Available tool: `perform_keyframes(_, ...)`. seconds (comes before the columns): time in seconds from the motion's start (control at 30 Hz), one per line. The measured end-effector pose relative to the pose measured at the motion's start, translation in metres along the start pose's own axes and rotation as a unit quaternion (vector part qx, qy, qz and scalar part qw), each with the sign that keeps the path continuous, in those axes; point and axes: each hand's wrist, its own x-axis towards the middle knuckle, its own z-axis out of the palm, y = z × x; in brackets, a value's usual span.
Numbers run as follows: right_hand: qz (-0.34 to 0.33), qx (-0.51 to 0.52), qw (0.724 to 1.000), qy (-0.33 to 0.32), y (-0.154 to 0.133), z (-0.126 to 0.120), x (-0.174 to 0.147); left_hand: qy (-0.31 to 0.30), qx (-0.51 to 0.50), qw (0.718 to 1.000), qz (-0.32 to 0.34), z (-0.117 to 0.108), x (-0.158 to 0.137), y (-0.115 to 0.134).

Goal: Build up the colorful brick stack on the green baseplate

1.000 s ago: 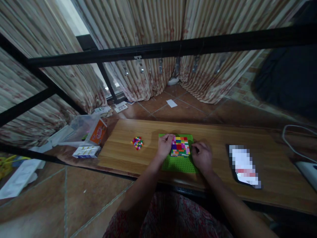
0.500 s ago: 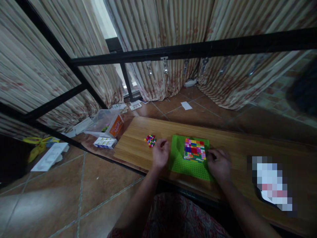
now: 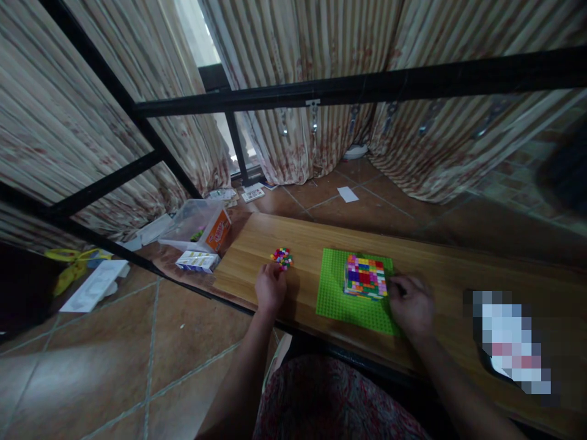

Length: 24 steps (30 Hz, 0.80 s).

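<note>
- My left hand is at the near edge of the little pile of bricks. Its fingers are bent close together, but I can't tell if they pinch a brick.
- My right hand is curled at the right edge of the green board. I can't see if anything is in it.
- The big block of bricks, in lots of colors, sits on the green board.
- The pile and the board are on my wooden bench, apart from each other.
</note>
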Motion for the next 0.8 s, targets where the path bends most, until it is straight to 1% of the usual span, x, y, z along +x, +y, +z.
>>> perform_keyframes(0.13,0.001,0.010,1.000,0.001,0.000,0.000,0.000,-0.009,0.029,0.999,0.011,0.001,0.000,0.003)
perform_keyframes(0.27,0.005,0.017,1.000,0.001,-0.003,-0.001,0.000,-0.011,0.014,1.000,0.011,-0.001,0.000,0.002)
perform_keyframes(0.4,0.013,0.020,1.000,-0.003,-0.007,-0.002,0.001,-0.039,-0.049,0.998,0.004,0.001,-0.004,0.004)
perform_keyframes(0.47,0.020,0.023,1.000,-0.006,-0.008,-0.002,0.001,-0.065,-0.100,0.993,0.023,0.007,-0.008,0.010)
perform_keyframes(0.57,0.027,0.028,0.999,-0.010,-0.010,-0.002,0.002,-0.091,-0.165,0.979,0.072,0.019,-0.012,0.028)
perform_keyframes(0.7,0.033,0.029,0.999,-0.011,-0.011,-0.002,0.003,-0.135,-0.227,0.954,0.144,0.035,-0.013,0.065)
perform_keyframes(0.8,0.031,0.027,0.999,-0.013,-0.011,-0.002,0.002,-0.144,-0.258,0.941,0.167,0.044,-0.008,0.089)
